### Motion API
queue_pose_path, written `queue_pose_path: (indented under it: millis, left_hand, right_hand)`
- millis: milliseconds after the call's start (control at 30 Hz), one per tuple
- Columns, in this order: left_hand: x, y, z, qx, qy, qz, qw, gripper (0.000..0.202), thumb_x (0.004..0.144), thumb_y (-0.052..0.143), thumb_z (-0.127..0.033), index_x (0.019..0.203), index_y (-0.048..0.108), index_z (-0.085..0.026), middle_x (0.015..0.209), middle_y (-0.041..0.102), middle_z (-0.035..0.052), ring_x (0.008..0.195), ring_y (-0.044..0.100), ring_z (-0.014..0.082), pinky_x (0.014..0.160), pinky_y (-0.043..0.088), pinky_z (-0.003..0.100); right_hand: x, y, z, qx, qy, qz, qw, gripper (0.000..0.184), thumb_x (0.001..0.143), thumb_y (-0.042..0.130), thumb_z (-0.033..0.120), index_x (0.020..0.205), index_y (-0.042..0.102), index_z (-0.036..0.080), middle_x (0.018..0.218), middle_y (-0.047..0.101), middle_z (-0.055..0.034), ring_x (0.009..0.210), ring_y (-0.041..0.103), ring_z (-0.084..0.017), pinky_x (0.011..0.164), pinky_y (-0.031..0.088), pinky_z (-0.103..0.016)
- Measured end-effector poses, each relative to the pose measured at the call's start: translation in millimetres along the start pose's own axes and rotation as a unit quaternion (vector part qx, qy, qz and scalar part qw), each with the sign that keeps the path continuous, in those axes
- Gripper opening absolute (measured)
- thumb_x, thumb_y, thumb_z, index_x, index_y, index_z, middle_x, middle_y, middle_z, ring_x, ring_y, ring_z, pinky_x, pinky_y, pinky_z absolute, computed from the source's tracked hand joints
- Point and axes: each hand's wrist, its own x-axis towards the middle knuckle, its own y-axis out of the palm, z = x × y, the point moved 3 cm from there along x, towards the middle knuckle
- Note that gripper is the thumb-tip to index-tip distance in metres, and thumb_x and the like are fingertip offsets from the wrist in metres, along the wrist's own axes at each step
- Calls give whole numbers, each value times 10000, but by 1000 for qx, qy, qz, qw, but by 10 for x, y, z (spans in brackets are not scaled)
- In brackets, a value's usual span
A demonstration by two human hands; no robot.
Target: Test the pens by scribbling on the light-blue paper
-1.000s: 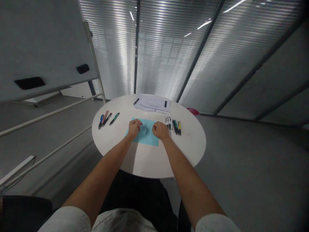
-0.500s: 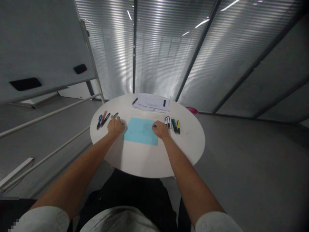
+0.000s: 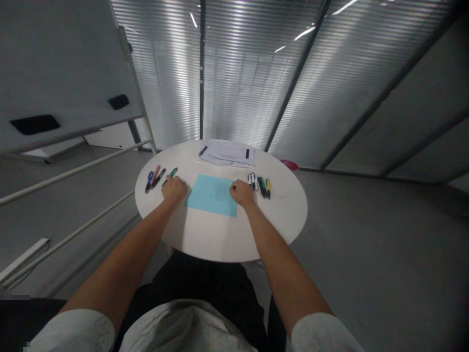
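A light blue sheet of paper (image 3: 210, 196) lies flat in the middle of a round white table (image 3: 220, 234). My left hand (image 3: 175, 188) rests just left of the sheet, its fingers curled over the near end of a green marker (image 3: 173, 171). My right hand (image 3: 242, 192) sits closed on the sheet's right edge. A small dark tip shows at its fingers, too small to name.
Three markers (image 3: 154, 178) lie left of the green one, and several more markers (image 3: 259, 184) lie right of my right hand. White papers (image 3: 225, 154) with a black pen (image 3: 202, 150) sit at the far rim. A whiteboard (image 3: 62, 73) stands on the left. A pink object (image 3: 289, 165) lies beyond the table.
My left hand has left the blue sheet and moved left to the green marker, where it has closed. My right hand has stayed on the sheet's right edge.
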Motion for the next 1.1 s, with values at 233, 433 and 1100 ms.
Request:
queue_pose_path:
  millis: [233,433,1100]
  left_hand:
    - [-55,-47,-14,-18,-7,-36,999,416,895,401,-305,1233,560,-123,1353,456,245,979,661,317,761,509,397]
    - [-22,-32,-30,-11,-10,-2,1000,385,909,394,-302,1203,559,-114,1159,573,224,999,649,349,784,499,422]
    - [-105,-68,-54,8,71,45,996,411,971,296,-313,1200,611,-181,1138,575,166,967,655,308,772,501,405]
  right_hand:
    - [11,-4,-1,-3,14,4,1000,244,875,473,229,853,710,179,935,696,-81,871,610,-179,729,400,-258]
    - [41,2,0,-9,19,5,1000,238,872,476,237,842,707,184,922,692,-74,852,611,-180,706,390,-266]
    - [-97,-115,-228,221,86,-115,965,289,811,408,202,675,663,189,770,703,-50,793,628,-177,751,448,-274]
